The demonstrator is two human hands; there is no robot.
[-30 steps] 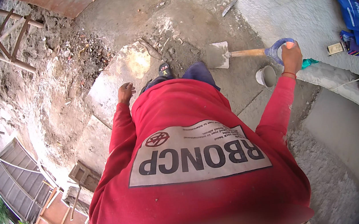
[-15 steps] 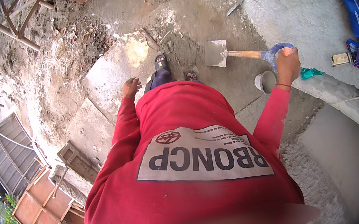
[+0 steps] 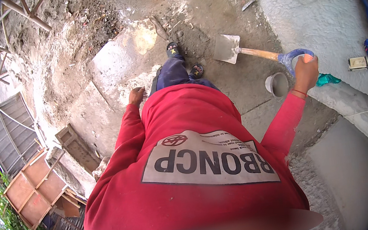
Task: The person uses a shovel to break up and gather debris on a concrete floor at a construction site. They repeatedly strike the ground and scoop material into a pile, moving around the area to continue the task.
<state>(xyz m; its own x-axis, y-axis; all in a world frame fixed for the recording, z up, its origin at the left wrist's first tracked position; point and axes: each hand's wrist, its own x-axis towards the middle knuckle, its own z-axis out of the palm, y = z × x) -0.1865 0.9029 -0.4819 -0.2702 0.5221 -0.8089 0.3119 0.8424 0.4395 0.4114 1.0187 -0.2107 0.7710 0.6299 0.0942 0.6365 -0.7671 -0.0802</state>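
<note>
My right hand (image 3: 306,72) is closed around the blue D-shaped grip of a shovel (image 3: 259,54). Its wooden shaft points away to the left, ending in a flat, grey-smeared metal blade at ground level or close above it; I cannot tell whether it touches. Beside the shovel handle stands a round bucket (image 3: 277,85) with grey inside. My left hand (image 3: 136,96) hangs by my left hip, holding nothing I can see, its fingers loosely bent and partly apart.
Crumpled green plastic (image 3: 327,79) and a small pale box (image 3: 358,63) lie on the right. A flat grey strip (image 3: 250,2) is at the far right. Rubble and loose earth cover the far left. A wooden trough-like frame (image 3: 78,148) and leaning panels (image 3: 37,188) stand left.
My feet and legs show more, with the right foot further out. The shovel and my right hand have shifted slightly right in view, still gripped, and the blade has tilted.
</note>
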